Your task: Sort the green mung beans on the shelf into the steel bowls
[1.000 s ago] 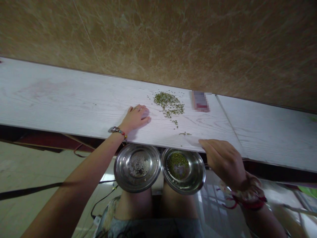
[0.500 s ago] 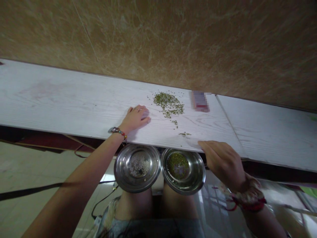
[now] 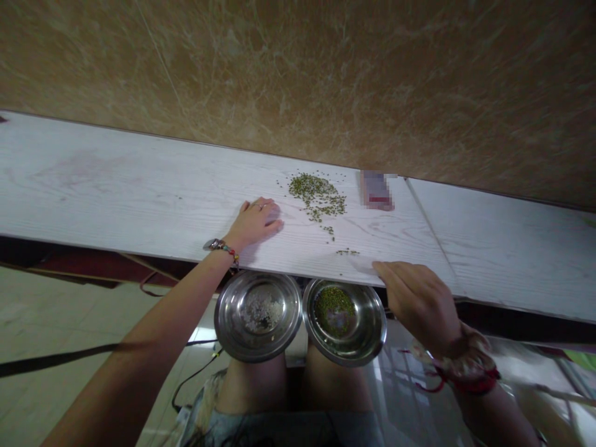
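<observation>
In the head view, the left hand (image 3: 257, 221) is lying open, palm down, on the tabletop (image 3: 139, 180), just beside the loose green beans (image 3: 314, 191). The right hand (image 3: 419, 295) is resting with curled fingers by the front edge, near a short row of beans (image 3: 347, 252); one cannot tell whether it is gripping anything. More beans are sitting in a metal bowl (image 3: 370, 329) below, beside another bowl (image 3: 226, 329) that is holding pale grains (image 3: 263, 310). The beans are looking light, hard and prone to rolling, probably calling for a fingertip pinch or cupped fingers.
</observation>
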`<state>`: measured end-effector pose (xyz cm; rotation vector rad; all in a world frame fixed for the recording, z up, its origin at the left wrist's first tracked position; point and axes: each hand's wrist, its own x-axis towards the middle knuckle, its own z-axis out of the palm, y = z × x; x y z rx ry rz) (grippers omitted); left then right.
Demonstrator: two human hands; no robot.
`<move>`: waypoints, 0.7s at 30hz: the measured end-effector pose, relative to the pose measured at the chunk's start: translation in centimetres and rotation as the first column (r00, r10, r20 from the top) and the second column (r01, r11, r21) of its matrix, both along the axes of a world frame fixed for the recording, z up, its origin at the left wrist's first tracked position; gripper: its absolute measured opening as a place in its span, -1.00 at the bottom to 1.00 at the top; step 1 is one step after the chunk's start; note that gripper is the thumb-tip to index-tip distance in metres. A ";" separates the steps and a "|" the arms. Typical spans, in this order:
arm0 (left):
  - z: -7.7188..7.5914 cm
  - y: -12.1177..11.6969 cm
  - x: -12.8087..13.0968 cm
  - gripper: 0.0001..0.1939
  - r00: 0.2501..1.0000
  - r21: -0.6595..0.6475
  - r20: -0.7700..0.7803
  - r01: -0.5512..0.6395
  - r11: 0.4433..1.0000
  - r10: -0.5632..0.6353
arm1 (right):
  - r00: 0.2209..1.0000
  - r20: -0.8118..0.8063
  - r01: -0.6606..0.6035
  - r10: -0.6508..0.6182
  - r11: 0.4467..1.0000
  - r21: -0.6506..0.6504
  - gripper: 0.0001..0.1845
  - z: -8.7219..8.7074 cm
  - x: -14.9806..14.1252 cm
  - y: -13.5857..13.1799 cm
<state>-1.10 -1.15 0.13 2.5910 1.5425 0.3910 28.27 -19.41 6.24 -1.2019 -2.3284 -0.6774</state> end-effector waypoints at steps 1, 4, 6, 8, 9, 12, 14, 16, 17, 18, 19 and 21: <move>0.0 0.0 0.0 -0.57 1.000 0.005 0.002 0.001 1.000 -0.001 | 1.000 0.001 -0.002 0.002 1.000 -0.011 -0.59 0.0 -0.1 0.0; 0.0 0.0 0.0 -0.56 1.000 0.004 0.001 0.000 1.000 0.000 | 0.998 -0.022 -0.051 0.050 0.998 -0.025 -0.60 0.4 -0.3 -0.5; 0.0 0.0 0.0 -0.55 1.000 -0.005 -0.003 -0.001 1.000 0.001 | 0.996 -0.036 -0.082 0.081 0.996 -0.023 -0.62 0.7 -0.3 -0.8; 0.0 0.0 0.1 -0.55 1.000 -0.010 -0.007 -0.002 1.000 0.002 | 0.995 -0.038 -0.095 0.094 0.995 -0.014 -0.63 0.9 -0.2 -1.0; 0.0 0.0 0.1 -0.55 1.000 -0.011 -0.007 -0.002 1.000 0.002 | 0.995 -0.041 -0.095 0.094 0.995 -0.008 -0.62 0.9 -0.2 -1.0; -0.1 0.0 0.0 -0.57 1.000 -0.002 -0.005 0.002 1.000 -0.002 | 0.996 -0.047 -0.071 0.071 0.997 -0.002 -0.57 0.4 0.0 -0.6; -0.1 0.0 0.0 -0.57 1.000 0.003 -0.003 0.004 1.000 -0.004 | 0.998 -0.037 -0.043 0.043 0.999 -0.014 -0.56 0.1 -0.1 -0.3; -0.1 0.1 0.0 -0.58 1.000 0.003 -0.003 0.003 1.000 -0.003 | 0.999 -0.026 -0.032 0.031 0.999 -0.032 -0.58 0.0 -0.2 -0.1; -0.1 0.1 0.0 -0.58 1.000 0.002 -0.003 0.002 1.000 -0.002 | 0.999 -0.025 -0.038 0.037 0.998 -0.042 -0.59 0.1 -0.3 -0.2; -0.1 0.1 0.0 -0.58 1.000 0.002 -0.003 0.001 1.000 -0.001 | 0.998 -0.027 -0.050 0.049 0.997 -0.051 -0.61 0.2 -0.4 -0.4; -0.2 0.1 0.0 -0.58 1.000 0.002 -0.003 0.000 1.000 0.000 | 0.997 -0.031 -0.066 0.064 0.996 -0.057 -0.63 0.3 -0.4 -0.6; -0.2 0.2 0.0 -0.58 1.000 0.004 0.001 0.000 1.000 0.000 | 0.995 -0.036 -0.095 0.093 0.994 -0.055 -0.65 0.6 -0.4 -1.1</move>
